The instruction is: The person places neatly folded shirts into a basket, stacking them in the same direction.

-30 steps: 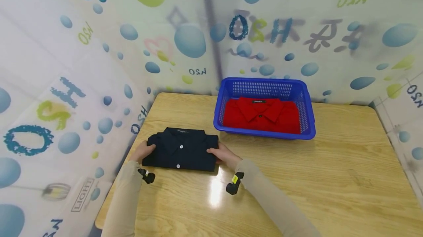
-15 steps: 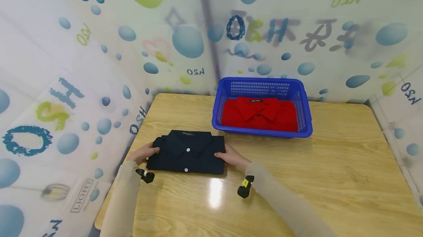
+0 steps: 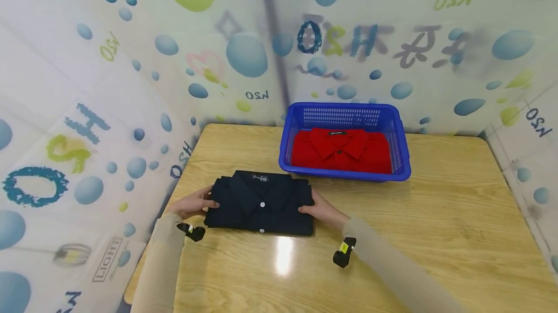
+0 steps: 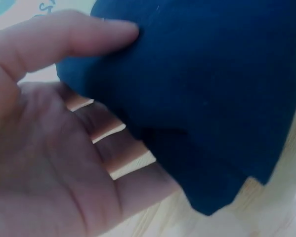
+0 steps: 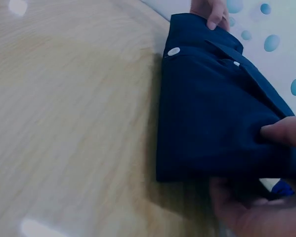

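Note:
A folded dark navy shirt [image 3: 244,209] with a collar and white buttons is held between both hands, over the left part of the table. My left hand [image 3: 197,203] pinches its left edge, thumb on top and fingers beneath, as the left wrist view shows with the shirt [image 4: 202,89] lying over the fingers. At the opposite edge my right hand [image 3: 324,210] grips it the same way. In the right wrist view the shirt [image 5: 207,118] casts a shadow on the wood beneath it.
Behind the shirt and to its right stands a blue plastic basket [image 3: 344,175] with a folded red shirt [image 3: 344,153] inside. The wooden table [image 3: 418,235] meets a patterned wall covering [image 3: 244,95] at its back and left.
Both hands have moved to the right with the navy shirt between them, and it appears slightly larger and nearer the camera. The basket and red shirt stay in place apart from a small view shift.

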A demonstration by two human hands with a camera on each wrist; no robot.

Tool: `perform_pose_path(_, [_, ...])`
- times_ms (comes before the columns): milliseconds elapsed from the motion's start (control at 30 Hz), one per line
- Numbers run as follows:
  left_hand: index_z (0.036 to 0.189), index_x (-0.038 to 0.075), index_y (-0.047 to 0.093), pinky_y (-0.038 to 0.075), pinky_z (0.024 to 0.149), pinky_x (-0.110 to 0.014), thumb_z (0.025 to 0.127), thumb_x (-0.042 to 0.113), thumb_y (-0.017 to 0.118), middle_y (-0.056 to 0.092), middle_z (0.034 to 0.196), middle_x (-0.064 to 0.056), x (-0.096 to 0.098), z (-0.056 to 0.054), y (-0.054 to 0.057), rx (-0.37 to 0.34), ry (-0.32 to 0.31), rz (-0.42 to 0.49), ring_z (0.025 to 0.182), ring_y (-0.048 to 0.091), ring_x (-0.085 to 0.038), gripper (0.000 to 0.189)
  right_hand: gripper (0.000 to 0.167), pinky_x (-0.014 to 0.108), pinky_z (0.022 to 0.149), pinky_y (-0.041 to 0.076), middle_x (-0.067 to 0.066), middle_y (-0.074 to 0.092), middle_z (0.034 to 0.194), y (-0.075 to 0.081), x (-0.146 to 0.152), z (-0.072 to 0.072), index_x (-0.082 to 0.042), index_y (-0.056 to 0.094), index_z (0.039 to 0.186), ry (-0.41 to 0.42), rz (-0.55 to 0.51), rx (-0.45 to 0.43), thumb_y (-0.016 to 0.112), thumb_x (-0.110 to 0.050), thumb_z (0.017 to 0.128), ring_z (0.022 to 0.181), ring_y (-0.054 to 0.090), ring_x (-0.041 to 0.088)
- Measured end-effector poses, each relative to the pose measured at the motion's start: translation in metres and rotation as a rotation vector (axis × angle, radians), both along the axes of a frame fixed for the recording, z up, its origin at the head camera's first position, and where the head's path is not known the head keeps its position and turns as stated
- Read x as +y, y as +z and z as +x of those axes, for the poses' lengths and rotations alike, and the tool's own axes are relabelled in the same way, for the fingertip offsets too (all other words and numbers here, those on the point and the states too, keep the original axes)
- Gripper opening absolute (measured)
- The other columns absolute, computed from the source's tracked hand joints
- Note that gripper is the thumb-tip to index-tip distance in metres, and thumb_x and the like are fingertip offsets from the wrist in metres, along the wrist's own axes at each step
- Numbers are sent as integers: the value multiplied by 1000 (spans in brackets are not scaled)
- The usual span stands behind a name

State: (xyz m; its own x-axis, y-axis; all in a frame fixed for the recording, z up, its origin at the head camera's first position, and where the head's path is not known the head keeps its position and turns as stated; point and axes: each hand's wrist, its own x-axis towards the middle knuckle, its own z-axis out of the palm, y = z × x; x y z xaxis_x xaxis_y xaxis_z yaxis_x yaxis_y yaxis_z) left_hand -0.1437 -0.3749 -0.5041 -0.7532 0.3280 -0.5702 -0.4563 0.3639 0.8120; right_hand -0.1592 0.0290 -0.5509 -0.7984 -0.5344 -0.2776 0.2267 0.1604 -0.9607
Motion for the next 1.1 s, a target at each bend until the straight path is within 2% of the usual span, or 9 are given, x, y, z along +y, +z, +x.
perform_pose_path(167, [154,3,-4,45,93,-53,92,8,61,18,149,-36,4,-3,1,11,-57,26,129,37,-48,89,79,52,111,21,22,30,151,-1,15,6,2,18,151,48,28,85,64,-2,88,138,28,38])
perform_pose_path(300, [155,6,-1,45,94,-53,92,9,63,20,150,-34,12,-7,1,21,-84,40,129,37,-46,90,75,52,110,25,24,33,149,5,28,10,6,20,149,87,70,174,65,-4,89,136,30,39])
perform_pose_path(400, [155,7,1,44,95,-52,91,8,65,20,151,-33,19,-9,2,23,-103,58,131,36,-46,90,77,52,110,24,22,32,150,10,39,12,5,21,149,98,129,200,67,-9,89,138,28,37])
perform_pose_path(533, [155,5,4,44,96,-51,90,6,66,17,152,-31,31,-11,6,30,-142,69,132,33,-46,90,79,53,109,25,22,33,149,17,53,15,7,21,149,93,169,194,69,-13,89,137,30,38])
perform_pose_path(767, [155,3,9,43,98,-46,88,3,67,21,153,-26,51,-16,11,56,-221,98,133,35,-41,88,83,58,108,23,31,28,148,21,74,21,16,19,145,57,241,224,70,-17,88,137,25,46])
perform_pose_path(967, [154,5,14,39,102,-44,86,3,69,21,155,-21,67,-22,14,111,-293,101,138,27,-38,88,77,57,106,29,28,35,146,24,92,22,12,22,146,67,184,249,68,-14,90,133,33,44])
perform_pose_path(1100, [153,2,16,38,103,-44,86,0,68,25,154,-21,79,-25,16,138,-338,120,137,29,-37,85,79,57,107,25,28,30,149,27,104,21,11,19,147,51,198,232,68,-14,90,136,28,44])
